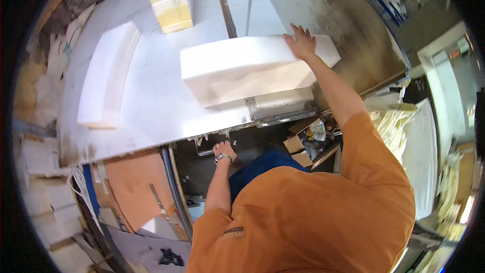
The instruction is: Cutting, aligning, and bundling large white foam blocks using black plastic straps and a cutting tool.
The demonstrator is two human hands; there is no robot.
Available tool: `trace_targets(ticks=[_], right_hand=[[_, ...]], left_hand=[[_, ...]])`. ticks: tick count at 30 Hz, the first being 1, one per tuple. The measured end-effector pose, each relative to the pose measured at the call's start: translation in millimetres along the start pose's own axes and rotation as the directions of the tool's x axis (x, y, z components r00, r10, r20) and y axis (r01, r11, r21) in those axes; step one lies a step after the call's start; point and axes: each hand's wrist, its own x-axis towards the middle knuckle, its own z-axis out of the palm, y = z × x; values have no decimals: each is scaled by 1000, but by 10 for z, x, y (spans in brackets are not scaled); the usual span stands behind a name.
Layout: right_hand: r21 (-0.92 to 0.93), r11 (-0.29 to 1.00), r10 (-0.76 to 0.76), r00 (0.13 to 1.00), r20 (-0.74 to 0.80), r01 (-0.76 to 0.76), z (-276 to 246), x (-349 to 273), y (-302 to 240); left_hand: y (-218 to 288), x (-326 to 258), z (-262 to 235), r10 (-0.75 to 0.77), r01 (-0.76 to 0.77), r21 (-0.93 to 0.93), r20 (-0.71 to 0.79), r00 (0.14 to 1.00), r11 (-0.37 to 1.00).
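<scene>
My right hand (pixel 303 44) lies with fingers spread on the top right end of a long white foam block (pixel 237 58), which rests on a pale metal table (pixel 161 101) near its front edge. Below that edge, my left hand (pixel 224 150), with a watch at the wrist, is closed on a thin metal handle (pixel 204 152). Its fingertips are partly hidden. Behind the block, a dark slot (pixel 224 2) runs away across the tabletop, with a thin upright line (pixel 250 2), perhaps a blade, beside it.
Another white foam block (pixel 108 76) lies at the table's left. A stack of white and yellowish foam (pixel 173 5) stands farther back. Under the front edge are an open cardboard box (pixel 298 141) with scraps and an orange-brown board (pixel 136 187). Foam sheets (pixel 419 156) stand at the right.
</scene>
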Motion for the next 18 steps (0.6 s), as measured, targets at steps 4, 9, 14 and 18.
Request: trace_targets(ticks=[4, 9, 14, 18], right_hand=[[440, 819, -76, 829, -555, 369, -468, -709, -74], [584, 809, -111, 993, 32, 72, 109, -2339, 751], [650, 502, 535, 796, 284, -570, 216, -3582, 2044], [446, 739, 674, 552, -490, -505, 40, -3394, 3291]], left_hand=[[-175, -97, 18, 120, -128, -95, -81, 989, 987], [-909, -87, -137, 8, -241, -885, -260, 966, 398], [-1192, -1009, -1886, -304, -487, -711, -676, 671, 508], [-391, -1044, -3539, -95, -508, -388, -855, 509, 769]])
